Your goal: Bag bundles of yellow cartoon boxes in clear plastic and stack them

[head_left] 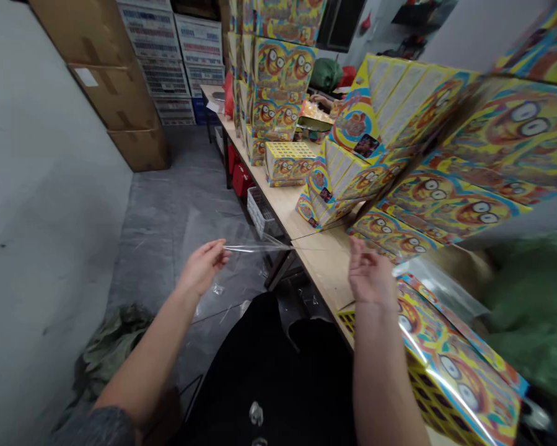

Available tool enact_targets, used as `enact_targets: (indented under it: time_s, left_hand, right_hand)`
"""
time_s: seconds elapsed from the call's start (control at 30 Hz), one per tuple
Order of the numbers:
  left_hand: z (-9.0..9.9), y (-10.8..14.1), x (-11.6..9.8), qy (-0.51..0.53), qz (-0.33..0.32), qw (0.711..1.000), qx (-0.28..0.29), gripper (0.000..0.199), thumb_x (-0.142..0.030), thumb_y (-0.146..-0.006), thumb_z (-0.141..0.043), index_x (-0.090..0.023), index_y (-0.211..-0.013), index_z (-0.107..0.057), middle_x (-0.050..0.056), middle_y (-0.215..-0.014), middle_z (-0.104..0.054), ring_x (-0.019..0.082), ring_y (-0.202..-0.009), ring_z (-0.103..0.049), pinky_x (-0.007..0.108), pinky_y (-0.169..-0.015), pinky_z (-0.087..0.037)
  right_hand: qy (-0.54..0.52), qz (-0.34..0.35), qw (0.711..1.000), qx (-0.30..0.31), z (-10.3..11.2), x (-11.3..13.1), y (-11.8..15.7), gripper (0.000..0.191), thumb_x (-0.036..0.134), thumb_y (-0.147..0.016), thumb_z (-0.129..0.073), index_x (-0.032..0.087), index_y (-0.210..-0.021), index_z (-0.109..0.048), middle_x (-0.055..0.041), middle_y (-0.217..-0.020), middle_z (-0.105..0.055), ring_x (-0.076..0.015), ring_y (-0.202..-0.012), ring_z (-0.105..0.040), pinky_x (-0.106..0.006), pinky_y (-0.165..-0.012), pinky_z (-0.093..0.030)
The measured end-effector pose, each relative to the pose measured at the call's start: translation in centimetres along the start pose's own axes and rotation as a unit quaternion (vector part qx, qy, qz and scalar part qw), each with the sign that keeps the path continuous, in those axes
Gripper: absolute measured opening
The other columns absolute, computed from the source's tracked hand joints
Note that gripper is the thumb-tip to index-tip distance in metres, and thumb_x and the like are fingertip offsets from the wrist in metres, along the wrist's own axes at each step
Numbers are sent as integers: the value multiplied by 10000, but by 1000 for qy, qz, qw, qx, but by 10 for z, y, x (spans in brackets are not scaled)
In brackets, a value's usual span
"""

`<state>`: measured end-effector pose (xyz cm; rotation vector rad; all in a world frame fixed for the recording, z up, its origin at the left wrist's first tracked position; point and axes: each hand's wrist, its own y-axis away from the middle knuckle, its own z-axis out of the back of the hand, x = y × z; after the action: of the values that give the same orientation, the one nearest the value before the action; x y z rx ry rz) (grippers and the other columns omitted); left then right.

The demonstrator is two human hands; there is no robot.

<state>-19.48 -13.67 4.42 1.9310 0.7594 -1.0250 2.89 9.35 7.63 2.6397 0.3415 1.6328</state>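
Item: your left hand (202,267), fingers (217,251) closed in a pinch on a strip of clear plastic film (254,248). The film runs taut through the air toward your right, crossing the near edge of the wooden desk (320,266). Item: your right hand (371,275), fingers (359,255) raised and loosely parted; you cannot tell whether they hold the film's far end. Just below that hand, on the desk, lies a glossy film-covered box (455,371), printed with a cartoon face and a yellow grid side. Further along the desk: stacks of matching printed boxes (278,80) and a smaller grid-topped box (290,162). To your right, a green sack (533,310). Beyond, on the concrete floor (166,235): a wire basket (259,210), red crates (241,179), cardboard cartons (115,93) and plastic storage drawers (160,56).
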Motion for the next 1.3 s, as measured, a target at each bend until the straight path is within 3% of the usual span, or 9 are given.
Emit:
enact_targets:
  time_s: [0.17, 0.27, 0.4, 0.53, 0.7, 0.83, 0.93, 1.13, 1.3]
  left_hand:
    - [105, -21, -26, 30, -60, 971, -228, 71, -113, -761, -629, -150, -799, -582, -31, -613, -562, 53, -543, -564, 145, -541, -469]
    - [136, -8, -39, 26, -97, 959, -266, 71, -152, -767, -632, -154, -816, -581, -36, -633, -569, 48, -561, -569, 133, -547, -456]
    - [129, 22, -47, -67, -136, 972, -179, 187, -269, -731, -694, -151, -862, -633, 14, -784, -651, 77, -651, -615, 148, -554, -452]
    - [107, 56, -58, -222, -104, 969, -28, 256, -374, -750, -684, -165, -896, -655, 73, -1003, -686, 103, -704, -627, 175, -561, -459]
    - [103, 82, -77, -238, -106, 965, 21, 243, -398, -770, -663, -181, -876, -635, 91, -1007, -700, 126, -686, -625, 214, -554, -470]
    - [113, 85, -87, -203, -121, 972, -16, 269, -388, -710, -716, -169, -839, -628, 89, -931, -710, 123, -643, -618, 203, -512, -454]
    - [131, 78, -92, -185, -129, 971, -75, 272, -365, -689, -731, -160, -836, -629, 70, -885, -708, 106, -627, -611, 177, -507, -449]
    - [179, 61, -92, -85, -198, 936, -277, 54, -206, -803, -603, -162, -836, -606, -5, -833, -684, 50, -606, -575, 125, -515, -432]
    - [161, 56, -58, -80, -277, 916, -280, 122, -257, -787, -626, -185, -884, -611, -12, -874, -649, 88, -711, -603, 188, -620, -499]
  right_hand:
    - [43, 329, 937, -109, -11, 6, 9, 79, 202, -825, -422, 263, -784, -450, 56, -592, -432, -135, -499, -536, -291, -491, -493]
    - [274, 327, 899, 96, -32, -31, 44, 125, 318, -855, -485, 227, -930, -527, 20, -655, -537, -147, -542, -555, -299, -508, -492]
    - [428, 227, 793, 370, -57, -86, 80, 424, 309, -821, -550, 166, -1219, -518, -126, -1095, -584, -136, -673, -599, -301, -588, -541]
    - [450, 266, 720, 455, -88, -101, 90, 699, 191, -789, -558, 265, -1432, -295, -163, -1469, -322, -101, -654, -609, -308, -644, -555]
    - [442, 274, 639, 567, -127, -124, 90, 957, 64, -647, -639, 284, -1468, -198, -159, -1514, -249, -178, -932, -647, -234, -622, -523]
    - [360, 23, 644, 674, -128, -164, 98, 516, 153, -710, -620, 221, -1219, -572, -68, -1051, -686, -96, -611, -639, -202, -519, -501]
    - [315, -163, 660, 662, -116, -178, 100, 187, 312, -787, -577, 160, -810, -682, -3, -608, -660, -103, -449, -581, -224, -455, -495]
    - [354, -158, 727, 566, -79, -178, 64, 345, 429, -842, -475, 147, -957, -639, -49, -757, -681, -129, -589, -644, -269, -558, -531]
    - [428, -125, 730, 518, -51, -181, 60, 837, 197, -515, -797, 194, -1294, -489, 16, -706, -674, -141, -526, -614, -284, -572, -512]
